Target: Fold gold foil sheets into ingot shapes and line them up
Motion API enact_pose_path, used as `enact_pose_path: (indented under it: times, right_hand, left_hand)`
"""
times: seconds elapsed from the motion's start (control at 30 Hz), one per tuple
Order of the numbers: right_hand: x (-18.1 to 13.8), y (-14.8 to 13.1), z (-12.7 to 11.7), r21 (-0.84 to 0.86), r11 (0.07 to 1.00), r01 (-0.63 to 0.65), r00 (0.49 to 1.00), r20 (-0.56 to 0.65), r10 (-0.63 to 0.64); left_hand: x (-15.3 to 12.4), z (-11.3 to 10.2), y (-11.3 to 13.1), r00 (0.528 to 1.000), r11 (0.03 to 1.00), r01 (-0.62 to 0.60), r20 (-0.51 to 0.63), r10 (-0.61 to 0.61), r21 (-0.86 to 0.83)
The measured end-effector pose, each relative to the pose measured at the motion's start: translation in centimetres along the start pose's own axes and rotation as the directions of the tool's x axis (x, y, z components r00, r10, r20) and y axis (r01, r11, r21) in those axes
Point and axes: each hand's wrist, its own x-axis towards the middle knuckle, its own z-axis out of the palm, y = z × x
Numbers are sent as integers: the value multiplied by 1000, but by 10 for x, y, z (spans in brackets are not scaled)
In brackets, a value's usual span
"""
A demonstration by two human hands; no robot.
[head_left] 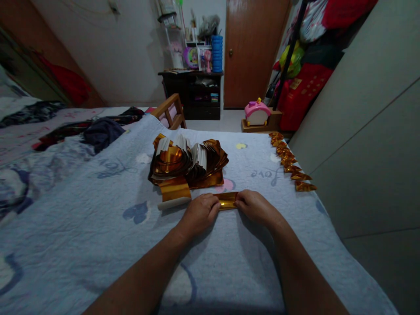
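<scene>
A narrow folded strip of gold paper [227, 201] lies on the pale blue bedspread [98, 227] in front of me. My left hand [201, 211] is closed on its left end and my right hand [254, 204] is closed on its right end, both pressing it onto the bed. Just behind the hands sits a loose pile of curled gold paper sheets [187, 161], with one sheet [173, 189] lying at its near edge. A row of several folded gold pieces [290, 162] runs along the bed's right edge.
A white stick-like object [173, 203] lies left of my left hand. Dark clothes [98, 131] are heaped at the left on the bed. A wooden chair [170, 111], a dark cabinet [197, 94], a door [252, 52] and a pink toy [257, 111] stand beyond; a wall [367, 131] borders the right.
</scene>
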Motion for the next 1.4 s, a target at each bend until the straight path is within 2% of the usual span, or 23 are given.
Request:
enact_pose_path:
  times: [0.3, 0.5, 1.13, 1.4]
  right_hand:
    - [2, 2, 3, 19, 1000, 12, 1000, 17, -13]
    - [5, 8, 9, 1, 1000, 25, 1000, -11, -25]
    - [1, 0, 6, -59, 998, -34, 999, -14, 33]
    - [-1, -3, 5, -88, 994, -59, 998, 0, 60]
  left_hand:
    - [-1, -3, 3, 999, 996, 36, -28, -38, -83]
    - [0, -2, 4, 998, 995, 52, -16, -53, -81]
    - [-1, 0, 5, 995, 994, 89, 27, -91, 62]
    - [1, -5, 14, 976, 972, 189, 80, -201, 136]
